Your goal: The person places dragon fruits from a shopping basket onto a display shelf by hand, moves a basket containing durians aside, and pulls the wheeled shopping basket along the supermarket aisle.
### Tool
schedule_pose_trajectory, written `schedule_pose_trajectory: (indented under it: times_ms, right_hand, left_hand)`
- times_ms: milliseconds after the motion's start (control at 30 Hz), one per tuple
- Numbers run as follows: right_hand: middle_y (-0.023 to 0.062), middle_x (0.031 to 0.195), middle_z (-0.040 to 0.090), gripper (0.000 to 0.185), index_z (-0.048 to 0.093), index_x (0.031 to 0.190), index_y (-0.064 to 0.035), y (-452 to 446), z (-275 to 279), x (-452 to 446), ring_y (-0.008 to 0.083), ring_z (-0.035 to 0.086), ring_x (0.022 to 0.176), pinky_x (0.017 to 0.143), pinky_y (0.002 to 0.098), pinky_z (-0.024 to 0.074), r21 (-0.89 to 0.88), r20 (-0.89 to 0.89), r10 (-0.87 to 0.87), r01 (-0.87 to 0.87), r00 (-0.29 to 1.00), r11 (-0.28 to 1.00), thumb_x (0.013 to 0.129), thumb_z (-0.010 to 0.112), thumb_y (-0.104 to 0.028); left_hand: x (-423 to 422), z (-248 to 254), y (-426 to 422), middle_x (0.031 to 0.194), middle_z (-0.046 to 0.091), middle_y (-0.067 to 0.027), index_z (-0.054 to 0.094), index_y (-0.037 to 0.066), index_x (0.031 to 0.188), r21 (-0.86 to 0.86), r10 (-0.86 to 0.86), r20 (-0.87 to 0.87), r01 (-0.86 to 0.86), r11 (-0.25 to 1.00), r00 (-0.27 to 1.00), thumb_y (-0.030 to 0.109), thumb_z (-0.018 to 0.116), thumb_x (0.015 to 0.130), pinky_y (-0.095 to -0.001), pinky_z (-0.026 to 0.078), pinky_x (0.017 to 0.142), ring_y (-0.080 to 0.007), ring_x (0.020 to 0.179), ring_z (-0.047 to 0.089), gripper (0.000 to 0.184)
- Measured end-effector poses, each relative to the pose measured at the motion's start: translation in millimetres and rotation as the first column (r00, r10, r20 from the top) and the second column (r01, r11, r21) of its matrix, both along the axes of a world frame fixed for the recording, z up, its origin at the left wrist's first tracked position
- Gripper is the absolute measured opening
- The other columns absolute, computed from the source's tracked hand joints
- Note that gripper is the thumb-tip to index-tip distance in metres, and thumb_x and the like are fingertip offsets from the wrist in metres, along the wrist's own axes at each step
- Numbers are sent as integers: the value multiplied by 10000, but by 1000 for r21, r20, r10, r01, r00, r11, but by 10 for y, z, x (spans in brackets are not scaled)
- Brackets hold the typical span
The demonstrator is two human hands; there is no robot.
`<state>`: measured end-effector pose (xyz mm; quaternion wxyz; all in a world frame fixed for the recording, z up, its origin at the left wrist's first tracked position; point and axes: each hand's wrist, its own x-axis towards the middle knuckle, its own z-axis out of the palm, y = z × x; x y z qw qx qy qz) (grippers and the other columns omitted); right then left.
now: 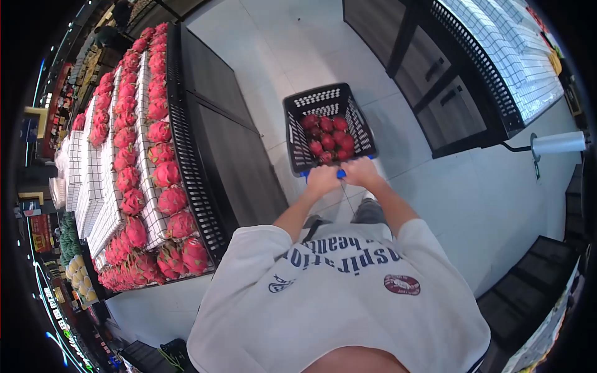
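Note:
My left hand (pixel 323 180) and my right hand (pixel 360 171) are side by side, both wrapped round a blue handle (pixel 341 174). Only a short stretch of the handle shows between them. Just beyond it is a black slotted plastic basket (pixel 318 94), its near rim close to my knuckles. Several round red fruits (pixel 328 138), which look like pomegranates, lie in the bottom of the basket. How the handle joins the basket or a cart frame is hidden by my hands.
Left of me stands a sloped display of dragon fruit (pixel 166 174) in rows, edged by a black slotted rail (pixel 193 168). A dark-fronted stand (pixel 463 112) is at the right, with a white roll (pixel 559 143) on its corner. Pale floor tiles (pixel 267 37) run between them.

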<state>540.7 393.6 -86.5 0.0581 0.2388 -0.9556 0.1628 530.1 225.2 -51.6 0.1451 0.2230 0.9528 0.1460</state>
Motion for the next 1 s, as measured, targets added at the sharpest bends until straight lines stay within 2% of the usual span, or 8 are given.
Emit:
schedule_pose_trajectory:
  times_ms: [133,267,400,467,533,667,867,1000]
  right_hand:
    - [108,691,676,183,651,740,-120,203,188,-457,284,672,619,556,416,513,77,127,101,-112,987,991,708,627,-299]
    - [120,731,690,225,667,788,-105,337,335,-949,288,685,658,598,412,528,125,243,227,-262,943,957,726,616,-315]
    - [120,727,688,223,657,794,-98,310,255,-1332,287,683,653,593,414,527,104,237,314,-345,920,933,724,618,-306]
    - [93,637,658,162,631,719,-117,244,241,-1533,277,660,572,522,412,509,43,122,300,-307,946,951,708,623,-279]
    - [98,641,657,155,628,725,-117,139,262,-1793,280,656,572,521,416,508,33,103,341,-346,934,938,712,622,-271]
    - [112,636,649,170,620,725,-113,-82,357,-2466,296,654,580,531,429,508,45,73,268,-271,961,961,732,622,-283]
    - [129,654,649,165,603,734,-110,-455,412,-3476,342,655,622,568,477,512,127,132,199,-215,971,968,759,619,-272]
    - [122,622,635,171,578,706,-112,-565,388,-4023,344,641,594,566,474,510,167,131,296,-316,946,934,746,641,-266]
  left_hand:
    - [-289,33,252,766,669,-203,690,112,870,-43,129,31,-128,991,991,350,603,742,-496,533,711,-389,760,664,284]
    - [-642,-7,315,770,665,-210,685,101,858,3,126,76,-126,992,989,325,615,732,-498,528,733,-394,781,659,267]
    - [-1029,53,271,764,664,-205,682,83,838,38,152,100,-157,987,983,300,620,706,-494,527,733,-396,766,654,261]
    - [-1172,42,197,761,664,-202,682,79,831,53,169,90,-174,983,982,300,621,698,-492,528,726,-395,759,653,265]
    - [-1439,94,96,745,665,-198,682,75,820,37,149,79,-153,988,986,297,622,685,-489,529,712,-390,736,655,267]
    - [-2115,317,-76,777,675,-195,698,78,809,-16,130,82,-129,992,988,271,615,654,-464,535,729,-360,768,671,261]
    - [-3069,147,-379,792,689,-168,705,86,762,18,195,21,-196,980,981,249,613,625,-447,534,713,-329,775,683,231]
    - [-3584,226,-519,761,687,-154,703,94,711,36,231,49,-233,972,972,248,607,624,-439,533,708,-320,759,682,201]
